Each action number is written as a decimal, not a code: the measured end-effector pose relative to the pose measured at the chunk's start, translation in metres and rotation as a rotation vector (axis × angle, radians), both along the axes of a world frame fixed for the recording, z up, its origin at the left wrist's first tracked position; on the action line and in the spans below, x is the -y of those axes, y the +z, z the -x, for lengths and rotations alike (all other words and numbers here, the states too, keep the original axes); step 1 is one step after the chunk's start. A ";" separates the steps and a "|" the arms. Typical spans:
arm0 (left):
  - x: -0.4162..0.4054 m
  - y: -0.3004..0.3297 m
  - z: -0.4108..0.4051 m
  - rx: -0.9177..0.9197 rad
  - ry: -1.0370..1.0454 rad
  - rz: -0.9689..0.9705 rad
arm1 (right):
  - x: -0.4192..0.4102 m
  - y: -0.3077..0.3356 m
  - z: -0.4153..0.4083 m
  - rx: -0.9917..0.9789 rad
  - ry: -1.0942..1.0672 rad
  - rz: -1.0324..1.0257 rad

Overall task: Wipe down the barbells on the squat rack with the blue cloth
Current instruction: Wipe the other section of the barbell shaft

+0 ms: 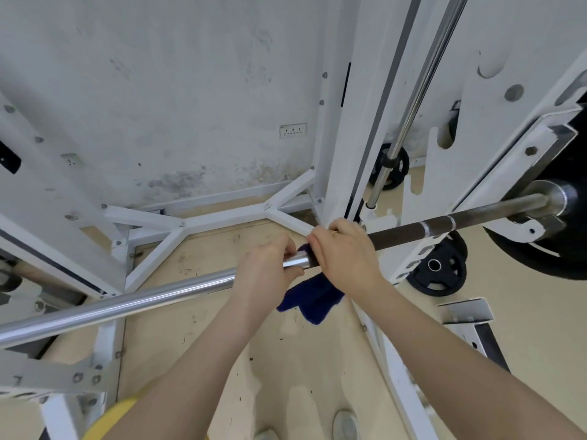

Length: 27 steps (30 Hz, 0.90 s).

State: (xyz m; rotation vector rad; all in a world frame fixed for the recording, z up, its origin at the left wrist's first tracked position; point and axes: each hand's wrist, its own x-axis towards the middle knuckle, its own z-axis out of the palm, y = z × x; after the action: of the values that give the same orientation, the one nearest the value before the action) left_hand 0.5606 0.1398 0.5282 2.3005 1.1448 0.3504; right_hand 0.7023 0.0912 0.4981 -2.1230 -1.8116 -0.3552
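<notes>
Fingers (293,249) of left hand (266,271) curl around the barbell (143,298) w/ blue cloth (313,300) just beside them. Right hand (344,252) is closed over bar + cloth, cloth wrapped on the bar under the palm, loose end hanging below. Bar runs across the frame at a slant: shiny left half, dark right half, resting in white squat rack (349,138). Black plate (438,269) leans nr rack base, right side, on tan floor (317,360).

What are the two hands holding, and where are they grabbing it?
Both grip the barbell near its middle. The right hand wraps the blue cloth around the bar, its loose end hanging below; the left hand grips bare metal beside it.
</notes>
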 end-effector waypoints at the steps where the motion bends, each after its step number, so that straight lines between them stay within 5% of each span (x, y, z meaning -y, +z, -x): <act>1: 0.001 0.000 0.001 -0.011 0.003 0.000 | 0.003 -0.003 -0.017 0.001 -0.043 0.000; 8: 0.004 0.001 -0.004 -0.044 0.028 -0.020 | 0.016 0.009 -0.044 -0.004 -0.351 -0.039; 16: 0.010 0.005 -0.007 -0.057 0.085 -0.033 | 0.011 0.006 -0.046 0.117 0.015 0.039; 23: 0.014 0.001 -0.009 -0.071 0.131 -0.056 | 0.035 0.013 -0.109 0.029 -0.368 -0.020; 27: 0.024 -0.002 -0.028 -0.084 0.134 -0.123 | 0.027 0.012 -0.079 0.059 -0.217 0.194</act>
State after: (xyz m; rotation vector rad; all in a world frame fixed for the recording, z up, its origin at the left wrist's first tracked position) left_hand 0.5888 0.1161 0.5262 2.3699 1.3583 0.3871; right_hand 0.7809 0.0638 0.5102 -2.4771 -1.7114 -0.3071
